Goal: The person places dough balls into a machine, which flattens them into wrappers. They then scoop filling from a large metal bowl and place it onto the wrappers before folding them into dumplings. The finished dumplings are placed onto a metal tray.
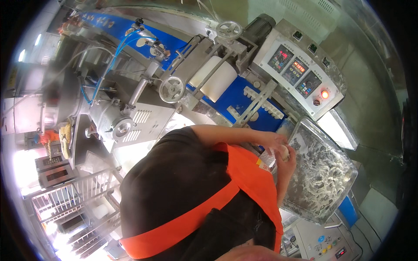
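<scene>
My left hand (pixel 273 141) and my right hand (pixel 289 160) meet just before my orange apron (pixel 251 173). Between them is a small pale piece that looks like dough (pixel 285 153). The right hand's fingers wrap around it, and the left hand's fingers lie against its upper side. Part of the piece is hidden by the fingers. Right beside the hands stands a metal tray (pixel 302 176), strewn with white flour. A small pale round piece (pixel 347 176) sits near the tray's far rim.
A blue conveyor belt (pixel 271 123) ends by my left hand, under a metal bar with scalloped guides (pixel 249 106). Along it are a white roller (pixel 215 78), handwheels (pixel 172 89) and a lit control panel (pixel 295 70). A steel filling machine (pixel 107 115) and metal racks (pixel 76 195) stand at left.
</scene>
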Available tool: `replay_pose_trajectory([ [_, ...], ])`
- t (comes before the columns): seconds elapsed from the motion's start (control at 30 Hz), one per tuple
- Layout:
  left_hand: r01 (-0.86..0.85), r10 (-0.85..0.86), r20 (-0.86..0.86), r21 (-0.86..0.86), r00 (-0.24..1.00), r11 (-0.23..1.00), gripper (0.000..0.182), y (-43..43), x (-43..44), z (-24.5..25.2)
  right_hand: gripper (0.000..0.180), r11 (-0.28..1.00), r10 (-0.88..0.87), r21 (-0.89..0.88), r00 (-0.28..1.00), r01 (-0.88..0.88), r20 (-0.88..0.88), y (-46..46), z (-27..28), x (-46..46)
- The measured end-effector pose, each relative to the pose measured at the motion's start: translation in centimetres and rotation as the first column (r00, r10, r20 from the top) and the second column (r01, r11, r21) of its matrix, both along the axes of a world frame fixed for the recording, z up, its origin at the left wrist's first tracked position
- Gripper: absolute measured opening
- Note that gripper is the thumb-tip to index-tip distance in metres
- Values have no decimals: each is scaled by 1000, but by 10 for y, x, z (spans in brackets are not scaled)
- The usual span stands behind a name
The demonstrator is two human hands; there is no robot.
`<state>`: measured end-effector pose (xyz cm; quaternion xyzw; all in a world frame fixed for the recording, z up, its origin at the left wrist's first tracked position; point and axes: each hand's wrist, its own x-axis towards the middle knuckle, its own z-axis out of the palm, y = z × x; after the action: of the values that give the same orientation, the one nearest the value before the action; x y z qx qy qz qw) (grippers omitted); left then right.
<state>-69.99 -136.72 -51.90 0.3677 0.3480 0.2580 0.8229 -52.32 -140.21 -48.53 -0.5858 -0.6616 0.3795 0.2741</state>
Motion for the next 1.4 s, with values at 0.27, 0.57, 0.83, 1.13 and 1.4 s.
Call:
replay_pose_trajectory([
  [0.27, 449, 114, -861, 366, 495, 815, 36, 12, -38, -42, 48, 970, -212, -165, 958, 181, -194, -2, 7, 21],
  [0.57, 49, -50, -87, -14, 995, 999, 54, -6, 8, 6, 46, 970, 115, 205, 989, -133, 98, 4, 11, 4],
  [0.83, 424, 83, -849, 342, 521, 838, 37, 25, -48, -33, 39, 702, -670, 281, 475, 654, 570, 141, -26, 250],
  [1.13, 618, 326, -865, 500, 381, 607, 42, 11, -52, -13, 31, 574, -807, 475, 363, 667, 465, 178, -81, 339],
  [1.4, 56, -25, -203, 150, 979, 987, 42, 18, -15, 18, 43, 977, 23, 206, 991, -50, 135, 35, -3, 20],
])
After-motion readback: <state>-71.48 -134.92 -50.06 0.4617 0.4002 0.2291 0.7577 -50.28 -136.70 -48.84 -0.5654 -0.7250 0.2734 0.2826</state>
